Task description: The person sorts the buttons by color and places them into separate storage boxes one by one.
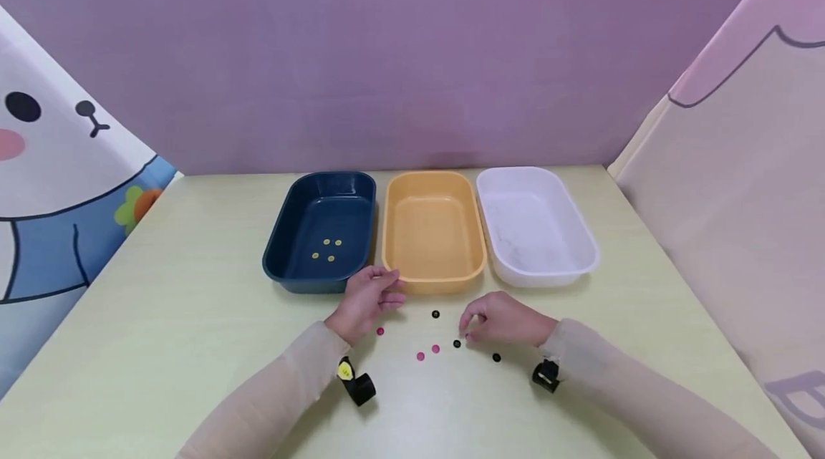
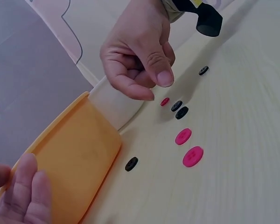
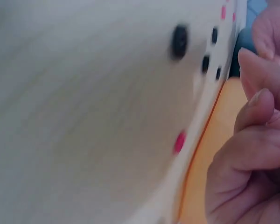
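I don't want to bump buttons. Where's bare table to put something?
It's crowded around the left hand and right hand, with pink buttons and black buttons in front of the orange tray. Bare table: left of the blue tray, right of the white tray, and between the sleeves, below those buttons in the head view.

The left hand [image 2: 24, 193] is at the edge of the orange box [image 2: 79, 154], and a white box [image 2: 114, 108] sits past it. The right hand [image 2: 140, 49] bends its fingers near a pink button [image 2: 164, 101]. Two more pink buttons [image 2: 192, 156] and four black buttons [image 2: 131, 164] lie on the table [image 2: 242, 154].
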Demonstrator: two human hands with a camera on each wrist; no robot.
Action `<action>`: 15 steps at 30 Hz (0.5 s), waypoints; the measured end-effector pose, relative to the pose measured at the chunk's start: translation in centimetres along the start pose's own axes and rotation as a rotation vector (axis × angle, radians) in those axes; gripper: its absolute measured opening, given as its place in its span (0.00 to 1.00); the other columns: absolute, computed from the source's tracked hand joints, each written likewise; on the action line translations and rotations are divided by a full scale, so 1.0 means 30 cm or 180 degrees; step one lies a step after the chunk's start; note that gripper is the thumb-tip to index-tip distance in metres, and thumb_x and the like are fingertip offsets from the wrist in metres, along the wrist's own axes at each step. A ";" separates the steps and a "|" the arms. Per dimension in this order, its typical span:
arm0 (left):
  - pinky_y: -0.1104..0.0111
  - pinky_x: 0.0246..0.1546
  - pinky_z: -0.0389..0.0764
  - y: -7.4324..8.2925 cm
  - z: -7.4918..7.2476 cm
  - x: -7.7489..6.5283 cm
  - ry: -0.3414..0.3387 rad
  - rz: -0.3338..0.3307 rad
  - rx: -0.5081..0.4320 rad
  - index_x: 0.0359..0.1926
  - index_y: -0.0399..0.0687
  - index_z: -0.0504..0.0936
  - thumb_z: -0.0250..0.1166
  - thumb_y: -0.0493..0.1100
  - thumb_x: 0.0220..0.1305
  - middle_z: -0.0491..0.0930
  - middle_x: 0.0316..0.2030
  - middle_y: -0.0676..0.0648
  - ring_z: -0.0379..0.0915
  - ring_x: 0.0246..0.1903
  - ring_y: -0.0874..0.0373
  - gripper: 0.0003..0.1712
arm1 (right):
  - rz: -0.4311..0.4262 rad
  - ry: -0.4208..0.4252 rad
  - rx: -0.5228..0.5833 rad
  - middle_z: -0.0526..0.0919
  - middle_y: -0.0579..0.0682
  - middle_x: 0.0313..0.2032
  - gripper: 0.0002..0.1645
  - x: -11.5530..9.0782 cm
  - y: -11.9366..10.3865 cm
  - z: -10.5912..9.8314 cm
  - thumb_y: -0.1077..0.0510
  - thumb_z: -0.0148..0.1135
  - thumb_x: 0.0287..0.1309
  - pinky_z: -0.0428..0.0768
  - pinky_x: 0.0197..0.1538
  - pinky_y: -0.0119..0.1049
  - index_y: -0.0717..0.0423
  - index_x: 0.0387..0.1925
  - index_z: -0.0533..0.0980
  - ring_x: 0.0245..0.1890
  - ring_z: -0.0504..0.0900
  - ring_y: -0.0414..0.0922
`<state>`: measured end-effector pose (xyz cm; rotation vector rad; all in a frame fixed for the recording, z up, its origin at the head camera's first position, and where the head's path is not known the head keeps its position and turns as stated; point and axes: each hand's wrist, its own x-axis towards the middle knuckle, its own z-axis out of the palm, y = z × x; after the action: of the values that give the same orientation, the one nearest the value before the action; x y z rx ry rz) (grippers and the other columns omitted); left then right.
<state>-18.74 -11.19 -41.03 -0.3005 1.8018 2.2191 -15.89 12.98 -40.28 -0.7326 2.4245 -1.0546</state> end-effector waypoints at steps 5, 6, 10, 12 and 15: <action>0.70 0.27 0.80 -0.002 -0.005 0.004 -0.0055 0.0000 -0.0037 0.38 0.37 0.70 0.56 0.33 0.68 0.81 0.28 0.45 0.77 0.19 0.61 0.03 | -0.0106 -0.0099 0.0002 0.81 0.40 0.26 0.06 0.046 -0.039 0.041 0.67 0.69 0.49 0.71 0.29 0.28 0.56 0.32 0.83 0.22 0.69 0.33; 0.70 0.27 0.80 -0.003 -0.006 0.004 -0.0070 0.0000 -0.0045 0.38 0.38 0.70 0.56 0.33 0.68 0.81 0.28 0.46 0.77 0.19 0.62 0.03 | -0.0080 -0.0122 -0.0007 0.82 0.40 0.27 0.06 0.054 -0.042 0.049 0.67 0.69 0.49 0.72 0.30 0.28 0.56 0.32 0.83 0.23 0.70 0.33; 0.70 0.27 0.80 -0.006 -0.006 0.006 -0.0126 0.0013 -0.0084 0.36 0.38 0.70 0.56 0.33 0.68 0.81 0.27 0.47 0.77 0.19 0.62 0.03 | -0.0006 -0.0209 -0.0106 0.83 0.38 0.29 0.06 0.081 -0.045 0.077 0.65 0.70 0.49 0.74 0.36 0.31 0.52 0.30 0.84 0.27 0.73 0.35; 0.71 0.27 0.80 -0.007 -0.007 0.007 -0.0128 0.0036 -0.0092 0.36 0.38 0.70 0.56 0.33 0.69 0.81 0.27 0.47 0.77 0.19 0.62 0.03 | -0.0016 -0.0238 -0.0200 0.83 0.37 0.29 0.06 0.092 -0.046 0.086 0.64 0.70 0.49 0.73 0.39 0.33 0.51 0.30 0.84 0.30 0.74 0.36; 0.71 0.27 0.80 -0.008 -0.009 0.007 -0.0130 0.0040 -0.0131 0.35 0.38 0.69 0.55 0.32 0.69 0.81 0.26 0.47 0.76 0.18 0.63 0.04 | -0.0042 -0.0263 -0.0284 0.82 0.36 0.28 0.05 0.101 -0.057 0.094 0.63 0.71 0.49 0.73 0.40 0.34 0.51 0.29 0.84 0.30 0.73 0.37</action>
<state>-18.86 -11.39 -41.37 -0.2509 1.7438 2.2565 -16.21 8.61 -41.23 -0.8065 2.4117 -0.9074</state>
